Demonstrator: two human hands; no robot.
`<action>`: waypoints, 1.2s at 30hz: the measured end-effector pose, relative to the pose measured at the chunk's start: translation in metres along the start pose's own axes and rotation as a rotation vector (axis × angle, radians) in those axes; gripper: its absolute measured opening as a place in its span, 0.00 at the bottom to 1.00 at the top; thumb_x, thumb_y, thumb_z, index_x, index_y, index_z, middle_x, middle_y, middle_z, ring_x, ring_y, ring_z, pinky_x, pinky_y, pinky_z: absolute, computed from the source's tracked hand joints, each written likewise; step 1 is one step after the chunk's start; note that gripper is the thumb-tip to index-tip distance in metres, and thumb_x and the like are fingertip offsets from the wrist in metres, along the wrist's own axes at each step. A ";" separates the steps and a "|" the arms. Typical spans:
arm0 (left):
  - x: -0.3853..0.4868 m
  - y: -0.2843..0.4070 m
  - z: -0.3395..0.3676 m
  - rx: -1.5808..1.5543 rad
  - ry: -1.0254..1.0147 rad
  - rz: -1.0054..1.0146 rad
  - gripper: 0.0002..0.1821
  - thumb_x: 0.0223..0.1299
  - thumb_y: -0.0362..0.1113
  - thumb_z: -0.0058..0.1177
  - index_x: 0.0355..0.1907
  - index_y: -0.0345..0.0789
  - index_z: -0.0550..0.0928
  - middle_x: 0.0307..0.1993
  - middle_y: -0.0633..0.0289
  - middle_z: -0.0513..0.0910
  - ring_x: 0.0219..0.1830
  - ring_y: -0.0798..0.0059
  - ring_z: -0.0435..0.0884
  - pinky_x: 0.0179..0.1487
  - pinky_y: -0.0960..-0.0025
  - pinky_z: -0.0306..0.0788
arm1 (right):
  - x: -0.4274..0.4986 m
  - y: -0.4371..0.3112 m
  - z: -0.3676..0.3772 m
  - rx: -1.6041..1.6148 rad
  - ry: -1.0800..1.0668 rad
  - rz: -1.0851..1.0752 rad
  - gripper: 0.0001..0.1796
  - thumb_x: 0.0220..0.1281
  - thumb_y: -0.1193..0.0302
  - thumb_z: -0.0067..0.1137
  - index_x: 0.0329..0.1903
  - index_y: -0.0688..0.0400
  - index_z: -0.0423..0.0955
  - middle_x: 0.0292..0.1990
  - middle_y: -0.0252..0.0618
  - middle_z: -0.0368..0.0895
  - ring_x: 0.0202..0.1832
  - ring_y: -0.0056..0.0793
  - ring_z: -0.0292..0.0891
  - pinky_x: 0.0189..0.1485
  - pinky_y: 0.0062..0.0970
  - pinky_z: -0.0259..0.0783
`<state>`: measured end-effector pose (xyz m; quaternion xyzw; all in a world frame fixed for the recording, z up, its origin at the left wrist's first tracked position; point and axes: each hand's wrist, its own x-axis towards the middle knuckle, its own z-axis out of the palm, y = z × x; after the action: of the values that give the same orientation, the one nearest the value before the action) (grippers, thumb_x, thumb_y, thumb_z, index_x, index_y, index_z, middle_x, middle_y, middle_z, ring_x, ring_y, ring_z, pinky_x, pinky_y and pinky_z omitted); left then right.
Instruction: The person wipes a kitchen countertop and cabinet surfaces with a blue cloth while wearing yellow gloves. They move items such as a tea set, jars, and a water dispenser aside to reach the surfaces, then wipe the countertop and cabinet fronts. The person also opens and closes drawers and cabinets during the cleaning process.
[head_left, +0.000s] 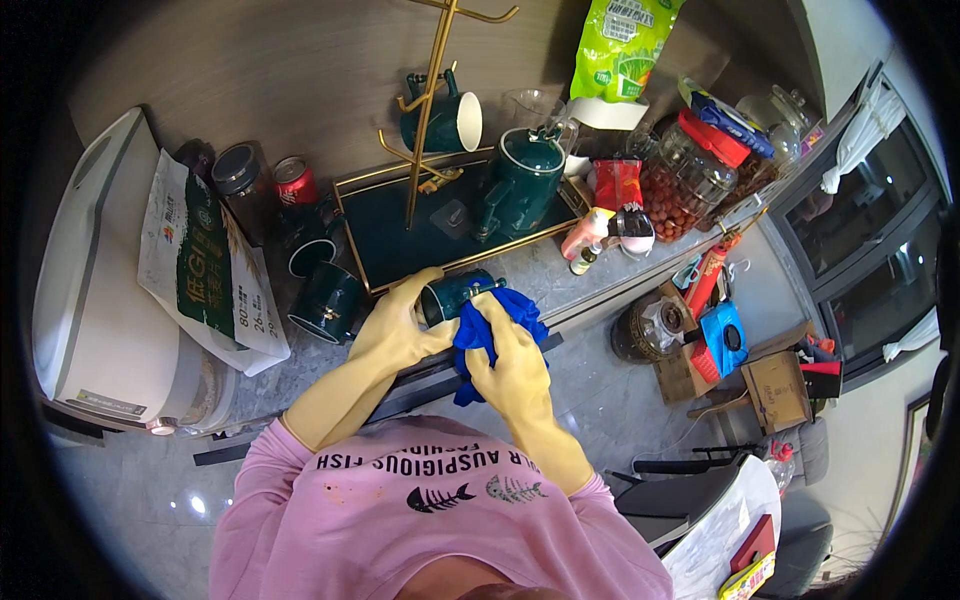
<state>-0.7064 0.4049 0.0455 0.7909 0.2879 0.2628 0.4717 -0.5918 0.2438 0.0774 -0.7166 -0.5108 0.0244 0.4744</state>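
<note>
Both hands wear long pale yellow rubber gloves. A dark green mug (448, 297) lies tilted over the counter's front edge, gripped by my left hand (396, 324) at its rim end. Bunched in my right hand (511, 358) is a blue cloth (525, 309), pressed against the mug beside its handle. Part of the cloth hangs below the fingers. Left of my left hand, a second dark green mug (324, 300) rests on its side on the counter, with another green mug (311, 256) behind it. Just behind my hands is a gold-rimmed tray (382, 251).
A green lidded pitcher (525, 180) and a gold mug stand (426, 112) with a hanging mug (442, 124) occupy the tray. A white appliance (97, 285) and a cereal bag (202, 262) stand left. Small bottles (586, 257) and a red-lidded jar (686, 180) crowd the right.
</note>
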 end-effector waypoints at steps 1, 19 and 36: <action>-0.004 -0.003 -0.001 0.022 0.001 0.011 0.43 0.54 0.44 0.77 0.74 0.35 0.80 0.59 0.46 0.88 0.61 0.57 0.89 0.66 0.62 0.80 | 0.001 -0.002 -0.004 -0.020 -0.058 0.012 0.27 0.64 0.79 0.65 0.67 0.59 0.80 0.56 0.54 0.90 0.55 0.58 0.88 0.59 0.45 0.82; -0.034 0.083 -0.037 0.122 -0.012 0.151 0.52 0.45 0.52 0.82 0.78 0.44 0.79 0.73 0.50 0.82 0.74 0.49 0.80 0.79 0.55 0.73 | 0.003 0.099 -0.019 0.537 0.120 0.294 0.20 0.62 0.81 0.58 0.55 0.61 0.88 0.59 0.36 0.92 0.63 0.30 0.86 0.72 0.28 0.73; -0.102 0.135 -0.160 0.741 0.238 -0.043 0.44 0.46 0.52 0.74 0.71 0.43 0.83 0.64 0.49 0.87 0.65 0.43 0.84 0.69 0.49 0.78 | 0.024 0.059 -0.016 0.216 -0.103 0.448 0.23 0.61 0.75 0.63 0.58 0.48 0.91 0.48 0.30 0.94 0.38 0.23 0.87 0.48 0.25 0.80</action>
<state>-0.8590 0.3760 0.2185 0.8654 0.4326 0.2212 0.1228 -0.5306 0.2500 0.0556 -0.7549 -0.3570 0.2200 0.5042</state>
